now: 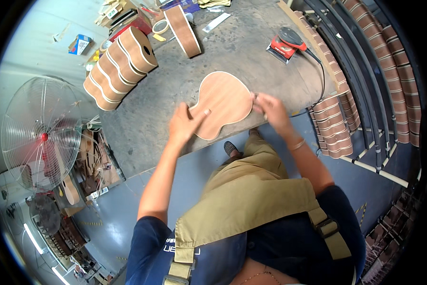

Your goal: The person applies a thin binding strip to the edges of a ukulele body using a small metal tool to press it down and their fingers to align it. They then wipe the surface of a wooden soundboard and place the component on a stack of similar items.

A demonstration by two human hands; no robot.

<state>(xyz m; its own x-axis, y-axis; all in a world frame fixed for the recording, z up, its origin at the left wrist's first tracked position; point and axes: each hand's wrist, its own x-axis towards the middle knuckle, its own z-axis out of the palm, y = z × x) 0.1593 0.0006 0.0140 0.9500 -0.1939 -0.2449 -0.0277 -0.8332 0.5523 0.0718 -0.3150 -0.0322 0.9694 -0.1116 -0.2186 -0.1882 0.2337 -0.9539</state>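
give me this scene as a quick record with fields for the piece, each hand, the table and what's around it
piece: guitar-shaped wooden body, pale edging
position: near edge of the grey table
left hand: holds its waist, thumb over the top face
right hand: at its right rim, blurred, grasp unclear
table left: row of similar bodies
table right: corded red-and-black sander
beyond table, left: large caged fan
beyond table, right: brown, pale-striped stacks
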